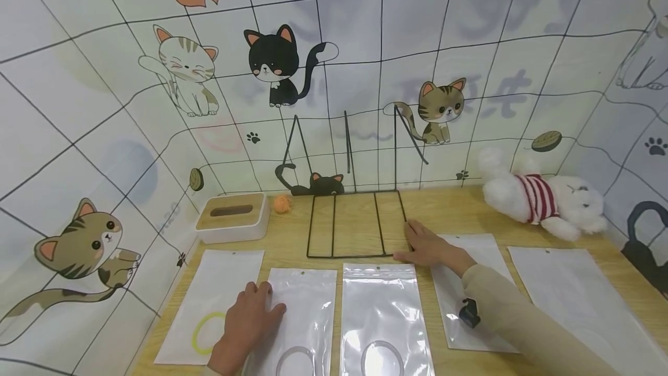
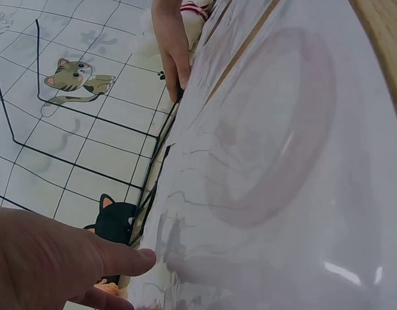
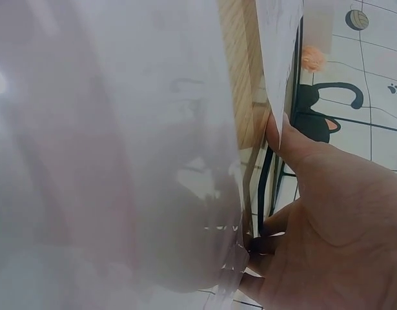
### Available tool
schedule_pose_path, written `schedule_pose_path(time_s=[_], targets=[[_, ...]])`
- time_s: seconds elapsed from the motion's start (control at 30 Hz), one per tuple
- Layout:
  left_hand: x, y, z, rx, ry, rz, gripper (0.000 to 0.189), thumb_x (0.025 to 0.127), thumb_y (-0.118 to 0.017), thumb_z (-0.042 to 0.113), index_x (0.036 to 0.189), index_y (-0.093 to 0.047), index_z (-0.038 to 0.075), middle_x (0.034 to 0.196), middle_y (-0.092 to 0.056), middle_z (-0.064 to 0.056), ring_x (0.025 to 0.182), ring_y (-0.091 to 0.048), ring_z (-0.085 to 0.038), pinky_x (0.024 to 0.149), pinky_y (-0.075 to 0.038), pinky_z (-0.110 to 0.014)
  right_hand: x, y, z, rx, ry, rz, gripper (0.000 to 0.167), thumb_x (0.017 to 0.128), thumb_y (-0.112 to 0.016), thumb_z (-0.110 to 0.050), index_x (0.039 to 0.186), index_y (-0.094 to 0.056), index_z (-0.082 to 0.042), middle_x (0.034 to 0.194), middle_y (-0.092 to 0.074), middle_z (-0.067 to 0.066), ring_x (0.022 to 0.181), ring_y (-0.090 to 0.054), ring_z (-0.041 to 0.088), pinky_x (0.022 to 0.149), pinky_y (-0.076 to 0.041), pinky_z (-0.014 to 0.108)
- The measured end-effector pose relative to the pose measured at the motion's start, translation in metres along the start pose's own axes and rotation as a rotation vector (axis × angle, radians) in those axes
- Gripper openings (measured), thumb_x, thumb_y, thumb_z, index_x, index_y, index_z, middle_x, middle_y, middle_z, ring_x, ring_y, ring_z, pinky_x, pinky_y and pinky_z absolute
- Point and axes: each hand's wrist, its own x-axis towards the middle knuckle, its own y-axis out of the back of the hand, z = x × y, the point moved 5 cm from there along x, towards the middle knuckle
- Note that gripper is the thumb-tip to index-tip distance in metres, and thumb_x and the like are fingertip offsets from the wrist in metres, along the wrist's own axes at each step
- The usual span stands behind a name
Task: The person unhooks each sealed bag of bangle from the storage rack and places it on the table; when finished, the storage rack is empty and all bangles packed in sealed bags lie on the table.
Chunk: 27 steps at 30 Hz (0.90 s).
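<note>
A black wire rack (image 1: 349,256) stands at the back of the table against the wall, with slanted prongs rising behind its flat base. At its front right corner, my right hand (image 1: 435,249) grips the wire, thumb on the near side and fingers at the right side; the right wrist view shows the wire (image 3: 265,187) between thumb and fingers. My left hand (image 1: 249,319) rests with loose fingers on the left edge of a white zip pouch (image 1: 302,312) with a pale ring. Next to it lies a silvery zip pouch (image 1: 380,312), also with a ring.
A white pouch (image 1: 229,271) with a yellow ring lies at the left. Two more pouches, one (image 1: 464,295) under my right forearm and one (image 1: 558,283) farther right, lie flat. Behind are a wood-topped tissue box (image 1: 232,222), an orange ball (image 1: 282,204) and a white plush toy (image 1: 543,202).
</note>
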Motion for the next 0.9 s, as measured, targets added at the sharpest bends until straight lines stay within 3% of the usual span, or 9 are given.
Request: schedule_pose_path(time_s=[0.13,0.33,0.53,0.7,0.9], targets=[[0.008,0.008,0.000,-0.028,-0.020,0.020,0.039,0.088,-0.071,0.042,0.108,-0.063,0.009,0.096,-0.057,-0.009,0.082,-0.059,-0.029,0.053,-0.046,-0.040,0.000,0.000,0.004,-0.009,-0.004,-0.005,0.096,0.099,-0.054,-0.052,0.150,-0.015,0.020,0.157,-0.012,0.041,0.147,-0.014,0.055,0.119,-0.021,0.063],[0.031,0.033,0.006,-0.129,-0.114,0.081,0.039,0.094,-0.067,0.040,0.116,-0.066,0.008,0.108,-0.064,-0.013,0.086,-0.062,-0.027,0.053,-0.046,-0.033,-0.001,0.002,0.007,-0.020,-0.009,0.019,0.096,0.099,-0.055,-0.053,0.150,-0.017,0.019,0.157,-0.013,0.040,0.147,-0.016,0.054,0.119,-0.022,0.063],[0.055,0.045,0.009,-0.177,-0.253,0.175,0.037,0.094,-0.069,0.034,0.119,-0.066,0.007,0.117,-0.063,-0.015,0.103,-0.062,-0.032,0.072,-0.054,-0.046,0.005,0.002,0.005,-0.015,-0.008,0.049,0.099,0.095,-0.058,-0.057,0.151,-0.021,0.016,0.157,-0.020,0.038,0.145,-0.022,0.053,0.117,-0.027,0.063],[0.082,0.046,0.024,-0.148,-0.406,0.170,0.050,0.092,-0.071,0.042,0.127,-0.062,0.008,0.130,-0.059,-0.015,0.119,-0.057,-0.037,0.096,-0.046,-0.058,0.004,0.011,0.005,-0.006,-0.022,0.057,0.097,0.096,-0.057,-0.056,0.150,-0.024,0.016,0.155,-0.025,0.039,0.143,-0.026,0.055,0.115,-0.029,0.064],[0.117,0.035,0.036,-0.151,-0.466,0.149,0.061,0.093,-0.065,0.049,0.138,-0.054,0.009,0.143,-0.050,-0.017,0.135,-0.044,-0.040,0.107,-0.031,-0.066,0.004,0.025,0.007,-0.073,-0.006,0.152,0.087,0.098,-0.056,-0.051,0.147,-0.031,0.017,0.150,-0.033,0.038,0.140,-0.032,0.054,0.113,-0.031,0.064]])
